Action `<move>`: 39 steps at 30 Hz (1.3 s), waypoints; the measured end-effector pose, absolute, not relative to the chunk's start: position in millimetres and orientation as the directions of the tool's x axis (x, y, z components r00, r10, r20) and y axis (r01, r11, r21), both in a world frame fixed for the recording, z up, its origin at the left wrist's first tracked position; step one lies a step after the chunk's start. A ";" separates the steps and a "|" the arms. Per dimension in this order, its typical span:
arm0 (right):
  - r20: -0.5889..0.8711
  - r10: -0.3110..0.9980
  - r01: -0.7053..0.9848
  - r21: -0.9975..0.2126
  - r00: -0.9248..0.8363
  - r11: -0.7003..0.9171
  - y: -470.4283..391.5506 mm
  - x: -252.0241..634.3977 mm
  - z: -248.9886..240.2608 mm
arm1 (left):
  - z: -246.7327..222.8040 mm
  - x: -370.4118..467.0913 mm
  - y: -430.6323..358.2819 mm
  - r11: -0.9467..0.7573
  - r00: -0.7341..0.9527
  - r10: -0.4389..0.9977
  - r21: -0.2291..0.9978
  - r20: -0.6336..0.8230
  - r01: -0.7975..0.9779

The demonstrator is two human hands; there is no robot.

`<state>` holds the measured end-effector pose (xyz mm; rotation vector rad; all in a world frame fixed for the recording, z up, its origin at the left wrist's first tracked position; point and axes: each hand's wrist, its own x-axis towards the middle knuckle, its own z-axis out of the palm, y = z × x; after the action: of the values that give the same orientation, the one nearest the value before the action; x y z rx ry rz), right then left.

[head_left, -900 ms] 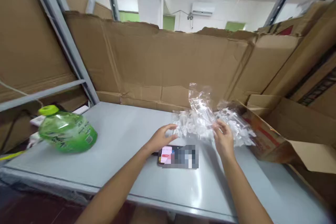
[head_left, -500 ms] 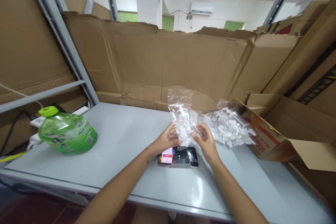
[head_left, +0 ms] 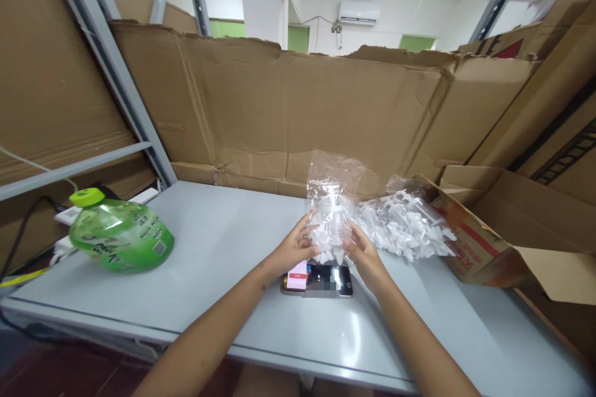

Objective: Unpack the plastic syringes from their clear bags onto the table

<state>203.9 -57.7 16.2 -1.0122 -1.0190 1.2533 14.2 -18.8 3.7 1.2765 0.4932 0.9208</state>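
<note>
Shifted clear bag (head_left: pixel 332 214) now between hands (head_left: pixel 296 247)

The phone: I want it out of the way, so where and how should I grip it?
By its two short ends, I'd say, coming from the near side: the phone lies flat, screen up, while the clear bag, left hand and right hand crowd its far edge.

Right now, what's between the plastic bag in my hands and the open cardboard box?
The head view shows more white parts in clear plastic, lying on the table between the held bag and the open box.
</note>
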 end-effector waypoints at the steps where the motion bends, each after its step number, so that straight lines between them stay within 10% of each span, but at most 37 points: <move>1: 0.030 0.998 -0.267 -0.963 0.048 0.042 -58.4 203.8 17.1 | 3.0 14.1 -19.1 0.016 0.586 0.793 0.956 0.167 -0.294; 39: 0.088 0.984 -0.281 -0.951 0.158 0.130 -60.2 198.4 19.1 | 5.5 14.4 -16.4 0.074 0.628 0.767 0.955 0.129 -0.287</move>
<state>198.4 -60.2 19.1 -0.9793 -0.9411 1.1504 14.4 -16.4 5.5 1.2633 0.4712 0.8359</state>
